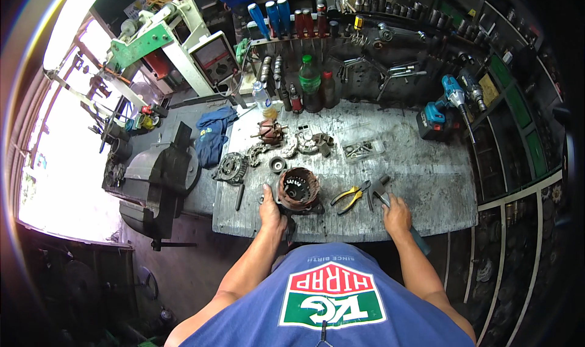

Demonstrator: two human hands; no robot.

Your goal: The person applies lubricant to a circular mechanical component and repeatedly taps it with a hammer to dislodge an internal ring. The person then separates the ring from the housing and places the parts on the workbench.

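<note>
One head-worn fisheye view looks steeply down from close above the grey workbench (426,182); forearms enter at 6 o'clock; the tool rack (292,17) sits at 12 o'clock.

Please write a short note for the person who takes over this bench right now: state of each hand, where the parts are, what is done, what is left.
Left hand: holding the side of the round stator housing at the bench's front edge.
Right hand: closed on a grey tool; I cannot tell what kind.
Yellow pliers lie between housing and right hand, untouched.
Done: unit is apart. Rotor, end cover, bearing and small parts lie behind the housing.
Left: the housing is open, with parts inside.
</note>
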